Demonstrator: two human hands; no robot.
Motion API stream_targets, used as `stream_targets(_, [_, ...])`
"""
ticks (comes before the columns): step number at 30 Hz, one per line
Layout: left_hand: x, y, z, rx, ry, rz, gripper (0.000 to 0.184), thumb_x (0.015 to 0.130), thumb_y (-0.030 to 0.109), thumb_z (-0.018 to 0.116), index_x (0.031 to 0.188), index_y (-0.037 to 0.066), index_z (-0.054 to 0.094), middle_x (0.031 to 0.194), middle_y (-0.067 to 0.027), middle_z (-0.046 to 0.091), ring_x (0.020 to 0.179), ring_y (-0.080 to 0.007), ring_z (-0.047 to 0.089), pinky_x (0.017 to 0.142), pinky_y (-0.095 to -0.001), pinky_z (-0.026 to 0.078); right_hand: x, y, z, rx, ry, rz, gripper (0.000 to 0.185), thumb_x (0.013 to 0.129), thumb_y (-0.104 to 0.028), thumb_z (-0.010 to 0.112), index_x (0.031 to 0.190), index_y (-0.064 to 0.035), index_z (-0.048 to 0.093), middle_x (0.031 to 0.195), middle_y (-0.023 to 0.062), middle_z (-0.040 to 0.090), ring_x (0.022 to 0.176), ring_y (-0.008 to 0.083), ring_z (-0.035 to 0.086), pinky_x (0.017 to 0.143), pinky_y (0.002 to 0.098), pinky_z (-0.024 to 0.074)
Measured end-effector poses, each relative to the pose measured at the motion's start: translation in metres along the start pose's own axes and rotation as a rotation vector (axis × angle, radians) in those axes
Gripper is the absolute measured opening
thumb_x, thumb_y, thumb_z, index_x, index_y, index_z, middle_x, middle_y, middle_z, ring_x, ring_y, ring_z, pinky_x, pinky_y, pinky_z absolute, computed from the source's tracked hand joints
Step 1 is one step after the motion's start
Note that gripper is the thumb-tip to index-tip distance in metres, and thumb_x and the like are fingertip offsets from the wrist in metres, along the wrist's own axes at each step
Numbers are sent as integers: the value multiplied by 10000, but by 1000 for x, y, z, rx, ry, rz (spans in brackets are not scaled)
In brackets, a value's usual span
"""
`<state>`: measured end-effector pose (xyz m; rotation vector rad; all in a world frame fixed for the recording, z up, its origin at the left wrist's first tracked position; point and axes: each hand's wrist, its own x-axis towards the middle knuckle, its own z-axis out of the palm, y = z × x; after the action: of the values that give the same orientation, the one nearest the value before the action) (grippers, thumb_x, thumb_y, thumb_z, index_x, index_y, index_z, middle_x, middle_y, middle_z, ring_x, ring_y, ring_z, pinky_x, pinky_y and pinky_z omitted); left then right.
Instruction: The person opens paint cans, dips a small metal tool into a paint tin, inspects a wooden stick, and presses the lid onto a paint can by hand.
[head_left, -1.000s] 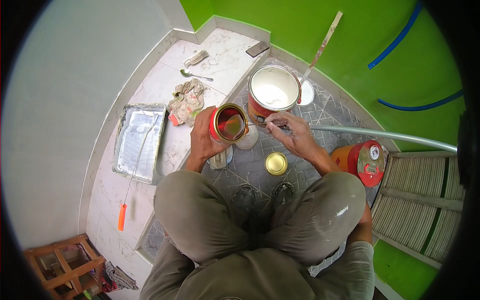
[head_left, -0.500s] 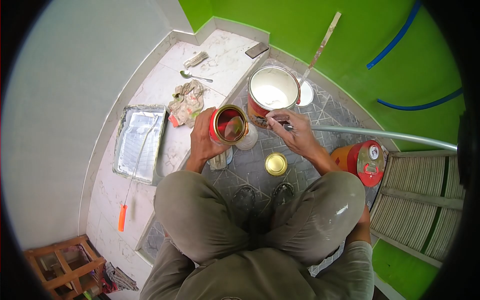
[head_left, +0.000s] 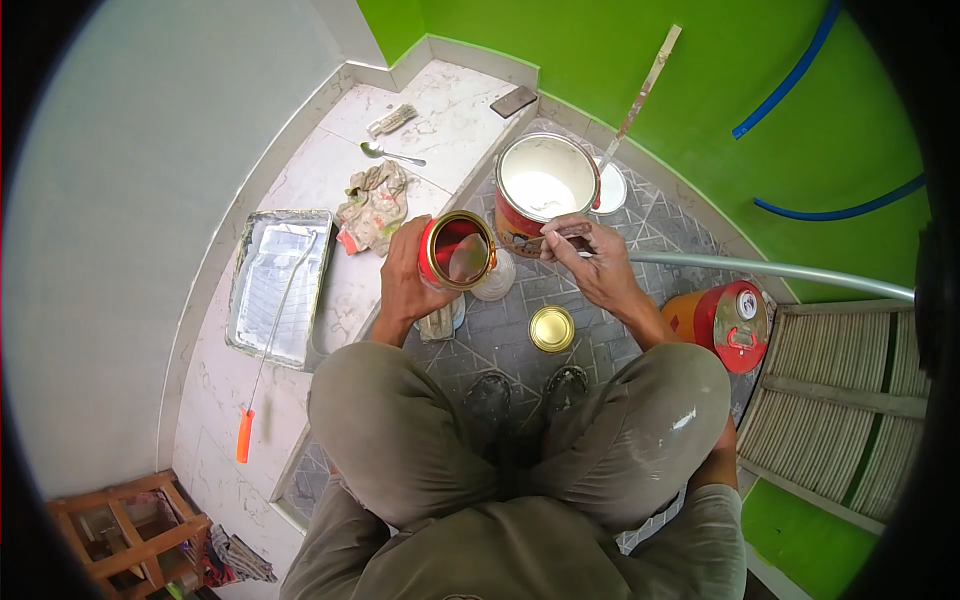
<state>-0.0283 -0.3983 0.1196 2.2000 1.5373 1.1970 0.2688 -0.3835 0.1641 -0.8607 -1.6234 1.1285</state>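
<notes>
My left hand [head_left: 404, 275] is wrapped round the side of a red paint can [head_left: 430, 262], which is open at the top with a gold rim and dark red inside. Just right of it, my right hand [head_left: 592, 265] has its fingers pinched together on a small brownish thing whose kind I cannot make out. Behind that hand stands a large paint bucket [head_left: 515, 222] with white paint in it. A round gold lid [head_left: 551, 328] lies on the paved floor below. Beside the can is a pale translucent container [head_left: 497, 280], partly hidden.
On the marble ledge lie a paint tray [head_left: 240, 300] with a roller [head_left: 245, 435] across it, a crumpled rag [head_left: 375, 205], a spoon [head_left: 395, 154] and a phone [head_left: 514, 101]. A metal pole [head_left: 780, 267] and a red-and-yellow container [head_left: 715, 320] are at the right.
My right hand has shifted slightly to the right, away from the can. The left hand and the can stay where they were.
</notes>
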Motion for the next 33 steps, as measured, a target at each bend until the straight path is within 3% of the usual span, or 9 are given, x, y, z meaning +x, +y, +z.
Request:
stream_targets(12, [0,-3,2,1,6,15,936,562,286,975,1358,6,570,1331,-218,620,1242,-408,607,1048,-468,512,-2,4,0,58,-18,66,165,1037,-99,656,1124,39,679,940,88,729,837,118,710,739,271,583])
stream_targets(18, [2,1,2,32,34,36,905,609,304,958,1363,9,553,1296,-212,629,1190,-402,620,992,-464,537,1,-5,-5,-97,18,-33,158,1032,-96,664,1125,29,688,954,88,738,853,121,712,739,272,581])
stream_targets(21, [0,-1,2,2,7,19,938,571,291,972,1366,1,566,1339,-227,618,1246,-413,606,1053,-472,510,2,-6,-4,-153,17,-78,164,1026,-101,672,1126,27,691,965,103,748,849,142,722,741,283,586])
stream_targets(27, [1,-1,4,6,17,30,931,574,288,967,1367,4,571,1347,-230,614,1252,-421,599,1058,-475,506,1,-4,-3,-223,-17,-101,174,1012,-117,692,1116,23,698,959,115,748,833,172,728,740,304,589])
stream_targets(33, [0,-1,1,5,-6,10,934,568,280,962,1370,7,571,1357,-232,608,1267,-426,587,1063,-484,502,-2,-4,-4,-94,-48,-25,164,1021,-113,682,1110,24,698,950,90,733,841,136,710,762,287,582])
